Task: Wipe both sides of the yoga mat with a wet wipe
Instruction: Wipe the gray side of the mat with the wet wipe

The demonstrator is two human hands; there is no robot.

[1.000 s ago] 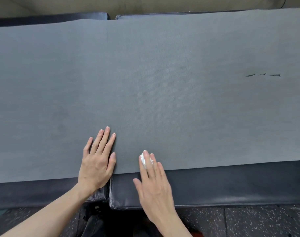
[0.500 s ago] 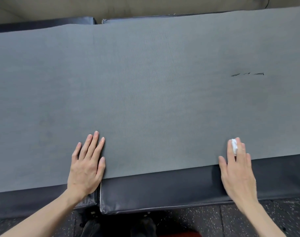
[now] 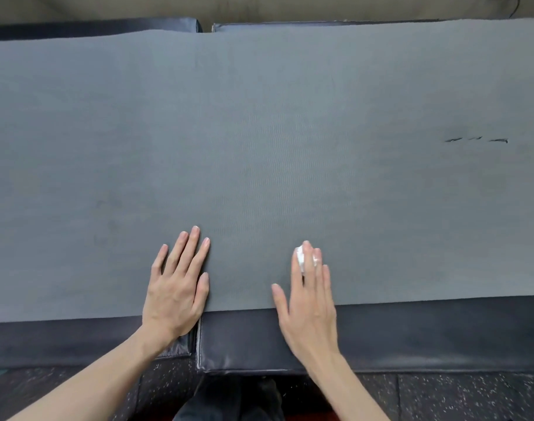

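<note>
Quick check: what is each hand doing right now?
Left hand: open, flat on the yoga mat.
Right hand: open, straight fingers pressing the wet wipe onto the mat.

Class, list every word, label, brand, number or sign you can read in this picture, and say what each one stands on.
None: no readable text anywhere.
The three short dark marks on the yoga mat look like scuffs or tears, not letters.
The wet wipe shows no print.
</note>
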